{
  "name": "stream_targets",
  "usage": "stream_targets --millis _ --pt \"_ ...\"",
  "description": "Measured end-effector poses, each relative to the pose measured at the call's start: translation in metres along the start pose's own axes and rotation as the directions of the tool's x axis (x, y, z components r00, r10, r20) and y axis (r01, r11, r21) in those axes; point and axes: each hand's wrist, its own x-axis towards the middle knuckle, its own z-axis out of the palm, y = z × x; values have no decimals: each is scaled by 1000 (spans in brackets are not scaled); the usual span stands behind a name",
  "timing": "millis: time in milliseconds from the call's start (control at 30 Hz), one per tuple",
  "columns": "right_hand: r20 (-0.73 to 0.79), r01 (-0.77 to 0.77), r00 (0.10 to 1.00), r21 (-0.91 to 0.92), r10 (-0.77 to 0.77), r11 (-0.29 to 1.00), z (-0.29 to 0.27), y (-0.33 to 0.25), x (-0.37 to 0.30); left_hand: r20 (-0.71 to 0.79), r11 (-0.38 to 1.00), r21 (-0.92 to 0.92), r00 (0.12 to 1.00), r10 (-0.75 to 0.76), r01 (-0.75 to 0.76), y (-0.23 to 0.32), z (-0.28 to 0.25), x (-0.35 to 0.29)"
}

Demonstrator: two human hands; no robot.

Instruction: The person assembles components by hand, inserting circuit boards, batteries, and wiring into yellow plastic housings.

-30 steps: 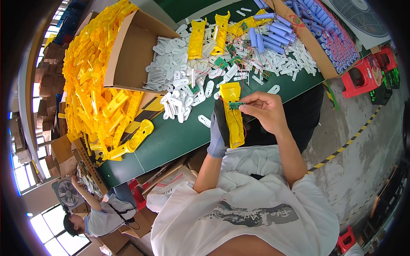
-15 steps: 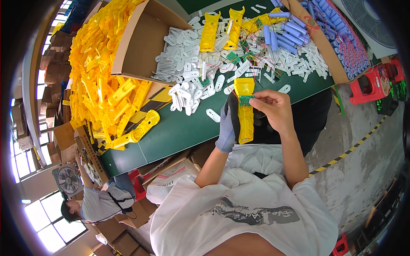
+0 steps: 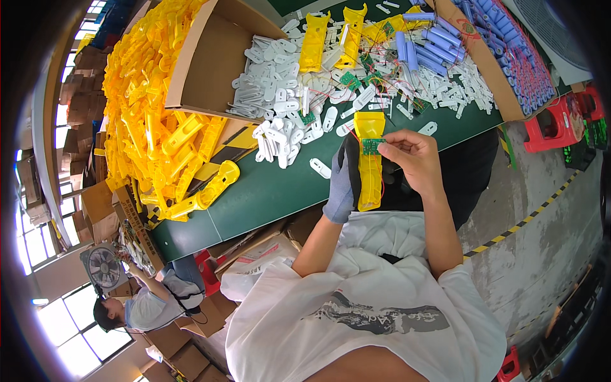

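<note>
My left hand, in a grey and black glove, is closed around the left side of a long yellow plastic housing. The housing is held up in front of me, its open side toward me. Between the thumb and fingers of my bare right hand is a small green circuit board, lying across the housing's upper part. Thin red wires run beside the board and down the housing. Just beyond, white plastic strips and more green boards lie on the green table.
Yellow housings are heaped at the left beside a tilted cardboard box. Blue-purple cylindrical cells lie at the back right, with a carton of more beyond. A red stool stands right; another person works lower left.
The view has shifted slightly. My right fingers have tilted the circuit board, which now shows more of its face above the housing. My left hand keeps its hold.
</note>
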Motion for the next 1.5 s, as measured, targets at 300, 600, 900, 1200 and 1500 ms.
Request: stream_targets --millis 300,600,900,1200,1500 --pt "-79 63 995 3 -62 998 2 4 0 52 999 -28 998 33 -32 -4 -1 5" --pt "-136 88 984 -187 -115 978 13 0 -5 -45 984 97 987 152 -147 5 8 -6" --pt "-33 178 970 -586 -242 790 21 -2 -7 -78 975 122 978 194 -184 -5 -7 -3" --pt "28 290 939 -601 -343 744 17 5 -11 -44 982 69 983 180 -177 -9 2 -4" --pt "-3 165 980 -558 -201 813 21 7 -14 -25 983 65 985 171 -169 -2 0 -5"
